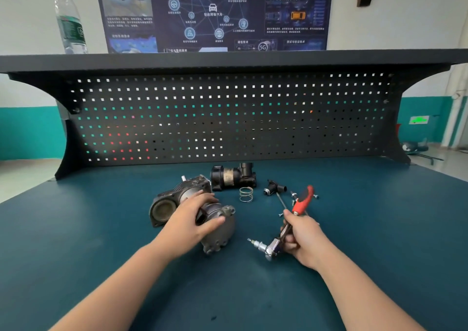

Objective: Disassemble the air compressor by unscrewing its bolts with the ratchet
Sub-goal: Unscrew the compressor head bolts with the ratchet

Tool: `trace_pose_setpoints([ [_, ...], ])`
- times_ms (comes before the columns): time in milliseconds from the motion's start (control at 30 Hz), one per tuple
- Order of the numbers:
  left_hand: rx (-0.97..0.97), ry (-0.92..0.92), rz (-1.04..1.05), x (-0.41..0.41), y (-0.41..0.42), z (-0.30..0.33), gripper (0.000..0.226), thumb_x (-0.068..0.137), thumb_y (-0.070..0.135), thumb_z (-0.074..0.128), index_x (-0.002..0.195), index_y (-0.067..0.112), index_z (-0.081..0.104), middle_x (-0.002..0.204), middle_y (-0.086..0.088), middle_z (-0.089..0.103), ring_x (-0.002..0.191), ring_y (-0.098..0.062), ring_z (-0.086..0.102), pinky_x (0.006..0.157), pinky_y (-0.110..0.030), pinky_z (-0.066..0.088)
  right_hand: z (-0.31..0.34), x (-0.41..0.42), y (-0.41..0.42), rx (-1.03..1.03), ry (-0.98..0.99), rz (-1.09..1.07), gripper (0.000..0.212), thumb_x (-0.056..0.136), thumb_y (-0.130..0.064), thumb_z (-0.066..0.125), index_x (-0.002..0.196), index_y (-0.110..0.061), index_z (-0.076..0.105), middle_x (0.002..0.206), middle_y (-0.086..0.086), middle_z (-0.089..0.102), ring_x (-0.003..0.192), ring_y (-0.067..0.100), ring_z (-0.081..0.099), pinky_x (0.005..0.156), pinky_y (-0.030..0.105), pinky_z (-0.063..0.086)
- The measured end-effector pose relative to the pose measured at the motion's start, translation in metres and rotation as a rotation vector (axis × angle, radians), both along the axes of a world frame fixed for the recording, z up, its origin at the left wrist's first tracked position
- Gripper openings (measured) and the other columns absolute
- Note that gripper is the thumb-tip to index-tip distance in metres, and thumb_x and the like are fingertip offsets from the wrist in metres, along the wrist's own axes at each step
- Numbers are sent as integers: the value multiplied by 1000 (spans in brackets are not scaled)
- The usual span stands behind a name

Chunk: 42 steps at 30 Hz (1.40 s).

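The air compressor (217,232) lies on its side on the dark green bench, its grey motor end toward me and its black cylinder opening (162,210) at the left. My left hand (191,218) rests on top of it, fingers wrapped over the body. My right hand (302,237) grips the ratchet (286,232) by its shaft; the red handle (302,199) points away from me and the chrome head with its bit (260,246) points left, a little right of the compressor and apart from it.
Behind the compressor lie a black removed part (233,176), a coil spring (246,194), a small black fitting (274,187) and a thin rod (281,200). Small loose screws (316,196) sit near the red handle. A pegboard (228,118) walls the back; a bottle (71,22) stands on the shelf.
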<state>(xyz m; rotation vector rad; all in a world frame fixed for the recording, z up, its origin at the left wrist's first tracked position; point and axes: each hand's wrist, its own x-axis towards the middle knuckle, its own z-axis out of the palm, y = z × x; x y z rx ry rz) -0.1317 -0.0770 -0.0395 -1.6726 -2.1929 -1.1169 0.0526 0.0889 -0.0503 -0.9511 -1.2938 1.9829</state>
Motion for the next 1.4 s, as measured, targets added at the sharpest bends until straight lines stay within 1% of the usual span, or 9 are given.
trace_pose_setpoints([
  [300,13,242,377,39,23,-4,40,95,48,36,110,18,58,110,2,62,106,-20,55,92,-30,37,3,6,3,312,-446,-99,27,94,-19,58,77,1,52,44,9,61,45,24,63,40,25,47],
  [500,-121,442,377,58,21,4,62,88,66,13,97,20,53,98,4,65,105,-18,53,98,-30,28,6,-1,-1,624,-888,-193,49,92,-44,56,109,0,46,69,9,68,48,21,60,49,26,50],
  [567,-87,235,271,44,9,10,70,81,75,14,110,26,56,110,8,64,114,-12,51,109,-33,16,9,3,-7,907,-844,-346,45,89,-54,53,101,-11,46,88,7,65,75,28,60,63,32,48],
  [633,2,105,352,18,-7,8,70,80,75,32,130,28,45,137,7,48,132,-12,36,112,-39,14,15,3,-26,1131,-445,-368,41,80,-61,55,91,-23,44,91,-5,57,85,20,55,69,33,43],
  [700,-65,51,573,-7,-25,0,88,74,67,56,145,24,25,152,-4,24,141,-22,19,111,-44,18,16,-5,-51,1320,-297,-97,60,67,-71,56,110,-30,45,110,-11,46,104,10,46,88,29,39],
  [767,-123,-228,570,-26,-39,-11,105,68,53,74,148,20,14,151,-13,22,139,-29,22,109,-42,24,6,-19,-67,1394,-474,178,90,57,-80,55,133,-38,28,133,-10,25,123,15,32,106,35,30],
  [933,-12,-435,430,-45,-47,-25,65,77,30,72,134,20,40,116,-3,62,93,-17,52,80,-24,36,4,-36,-60,1335,-482,204,74,67,-55,74,128,-38,37,122,-8,29,112,18,47,89,28,42],
  [1233,275,-367,559,-37,-61,21,44,66,37,71,107,42,57,79,19,61,76,-2,59,58,-16,40,7,-41,-66,873,-148,118,26,61,-45,80,73,-26,67,65,-15,63,59,-2,53,55,8,40],
  [1400,410,-307,448,-31,-78,32,22,71,38,72,89,47,62,85,27,65,86,5,60,67,-11,40,5,-56,-79,668,-47,178,39,62,-54,72,76,-18,71,68,0,67,75,26,66,76,42,57],
])
